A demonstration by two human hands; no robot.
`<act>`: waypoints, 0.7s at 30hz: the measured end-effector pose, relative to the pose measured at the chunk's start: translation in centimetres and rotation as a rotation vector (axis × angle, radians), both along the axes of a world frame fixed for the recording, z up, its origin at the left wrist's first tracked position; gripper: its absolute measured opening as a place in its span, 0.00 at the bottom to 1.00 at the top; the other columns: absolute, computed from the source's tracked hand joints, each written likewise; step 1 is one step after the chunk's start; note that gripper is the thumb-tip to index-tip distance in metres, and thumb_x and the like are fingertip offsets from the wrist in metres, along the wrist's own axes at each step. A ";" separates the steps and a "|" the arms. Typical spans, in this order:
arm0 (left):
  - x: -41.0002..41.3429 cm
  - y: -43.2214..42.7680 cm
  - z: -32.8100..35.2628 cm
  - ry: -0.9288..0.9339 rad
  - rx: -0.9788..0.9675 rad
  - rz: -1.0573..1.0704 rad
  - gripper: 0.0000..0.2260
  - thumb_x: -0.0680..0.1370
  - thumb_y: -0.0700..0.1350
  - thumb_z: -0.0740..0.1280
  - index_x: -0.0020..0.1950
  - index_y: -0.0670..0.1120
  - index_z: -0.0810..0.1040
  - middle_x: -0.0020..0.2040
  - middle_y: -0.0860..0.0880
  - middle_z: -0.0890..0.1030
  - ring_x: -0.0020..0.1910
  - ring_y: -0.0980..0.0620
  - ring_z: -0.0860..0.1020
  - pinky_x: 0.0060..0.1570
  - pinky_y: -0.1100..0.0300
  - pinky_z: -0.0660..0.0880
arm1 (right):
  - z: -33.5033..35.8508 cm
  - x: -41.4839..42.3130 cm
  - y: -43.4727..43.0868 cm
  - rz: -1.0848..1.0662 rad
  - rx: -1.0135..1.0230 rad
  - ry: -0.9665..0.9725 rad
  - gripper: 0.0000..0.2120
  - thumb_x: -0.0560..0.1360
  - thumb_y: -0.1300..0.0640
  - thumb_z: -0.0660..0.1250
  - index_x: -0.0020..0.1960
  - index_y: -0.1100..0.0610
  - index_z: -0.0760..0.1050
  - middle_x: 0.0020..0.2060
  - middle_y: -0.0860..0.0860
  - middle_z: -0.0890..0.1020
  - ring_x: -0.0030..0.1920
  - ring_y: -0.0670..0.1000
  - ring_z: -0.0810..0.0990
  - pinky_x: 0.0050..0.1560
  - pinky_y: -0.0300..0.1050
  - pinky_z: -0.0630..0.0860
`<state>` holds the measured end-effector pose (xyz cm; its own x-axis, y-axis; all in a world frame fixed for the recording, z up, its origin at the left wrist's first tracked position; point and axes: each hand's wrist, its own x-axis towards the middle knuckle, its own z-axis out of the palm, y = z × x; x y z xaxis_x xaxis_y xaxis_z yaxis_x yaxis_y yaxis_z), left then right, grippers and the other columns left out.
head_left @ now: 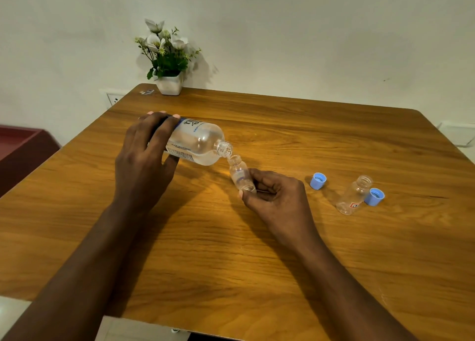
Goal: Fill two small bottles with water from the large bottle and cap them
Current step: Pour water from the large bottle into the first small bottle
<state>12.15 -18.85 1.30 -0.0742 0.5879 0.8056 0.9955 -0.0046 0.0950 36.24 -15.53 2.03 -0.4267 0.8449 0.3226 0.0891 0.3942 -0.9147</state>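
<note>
My left hand (pixel 144 160) grips the large clear bottle (pixel 199 145) round its labelled body. The bottle is uncapped and tipped almost flat, its mouth pointing right and down. That mouth touches the mouth of a small clear bottle (pixel 240 173), which my right hand (pixel 272 196) pinches near the base and holds tilted to the left. A second small bottle (pixel 353 195) stands open on the wooden table (pixel 231 263) to the right. One blue cap (pixel 318 181) lies left of it, another blue cap (pixel 374 196) right against it.
A white pot of flowers (pixel 168 57) stands at the table's far edge near the wall. A small dark object (pixel 147 92) lies left of the pot. A dark red piece of furniture (pixel 23 147) is beside the table's left edge.
</note>
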 end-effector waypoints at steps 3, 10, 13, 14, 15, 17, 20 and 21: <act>0.0 -0.1 0.1 -0.002 -0.001 -0.001 0.28 0.71 0.35 0.73 0.70 0.41 0.70 0.65 0.39 0.73 0.66 0.40 0.70 0.61 0.50 0.71 | -0.1 -0.1 0.1 -0.002 0.001 0.002 0.19 0.70 0.66 0.73 0.48 0.41 0.81 0.45 0.44 0.86 0.48 0.45 0.84 0.53 0.49 0.80; 0.0 0.0 0.1 0.000 0.010 0.003 0.27 0.71 0.35 0.73 0.69 0.41 0.71 0.65 0.39 0.74 0.66 0.40 0.71 0.60 0.50 0.71 | 0.0 -0.1 0.1 0.005 0.003 0.004 0.21 0.70 0.67 0.73 0.46 0.39 0.80 0.45 0.44 0.86 0.48 0.45 0.84 0.53 0.48 0.80; 0.0 0.0 0.1 0.003 0.011 0.001 0.27 0.71 0.35 0.72 0.69 0.41 0.71 0.65 0.39 0.74 0.66 0.40 0.71 0.60 0.50 0.71 | -0.1 -0.1 0.1 0.008 -0.007 0.011 0.20 0.70 0.66 0.73 0.48 0.40 0.80 0.46 0.44 0.86 0.49 0.44 0.84 0.53 0.46 0.80; 0.1 0.0 0.1 0.003 0.012 0.001 0.27 0.71 0.35 0.72 0.69 0.41 0.71 0.65 0.39 0.74 0.66 0.40 0.71 0.60 0.50 0.71 | -0.1 -0.1 0.1 0.011 -0.009 0.012 0.20 0.70 0.66 0.73 0.48 0.40 0.80 0.47 0.44 0.86 0.49 0.44 0.84 0.53 0.45 0.80; 0.1 0.0 0.1 0.003 0.011 0.002 0.27 0.72 0.35 0.72 0.69 0.41 0.71 0.65 0.39 0.74 0.66 0.39 0.71 0.61 0.50 0.71 | -0.1 -0.1 0.1 0.013 -0.008 0.012 0.19 0.70 0.65 0.73 0.48 0.40 0.80 0.47 0.45 0.86 0.49 0.44 0.84 0.53 0.46 0.81; 0.0 0.0 0.1 0.003 0.008 0.004 0.27 0.72 0.35 0.72 0.69 0.41 0.70 0.65 0.39 0.74 0.66 0.39 0.71 0.61 0.51 0.71 | -0.1 -0.1 0.1 0.007 -0.004 0.015 0.20 0.70 0.65 0.73 0.46 0.39 0.80 0.46 0.47 0.86 0.48 0.45 0.84 0.53 0.49 0.81; -0.1 0.0 0.0 0.004 0.002 0.006 0.27 0.72 0.36 0.72 0.70 0.41 0.70 0.65 0.39 0.74 0.66 0.39 0.71 0.61 0.50 0.71 | -0.2 -0.2 0.1 0.005 -0.003 0.014 0.20 0.70 0.66 0.73 0.46 0.39 0.80 0.46 0.47 0.86 0.48 0.46 0.84 0.53 0.49 0.81; -0.1 0.0 0.0 0.004 0.003 0.004 0.27 0.72 0.36 0.72 0.70 0.41 0.70 0.65 0.39 0.74 0.66 0.39 0.71 0.61 0.50 0.71 | -0.3 -0.2 0.1 0.005 -0.005 0.015 0.20 0.70 0.66 0.73 0.46 0.39 0.80 0.46 0.46 0.86 0.48 0.46 0.84 0.53 0.48 0.81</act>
<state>12.09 -18.88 1.34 -0.0731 0.5854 0.8075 0.9959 -0.0008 0.0907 36.07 -15.41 1.75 -0.4260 0.8446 0.3245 0.0736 0.3898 -0.9180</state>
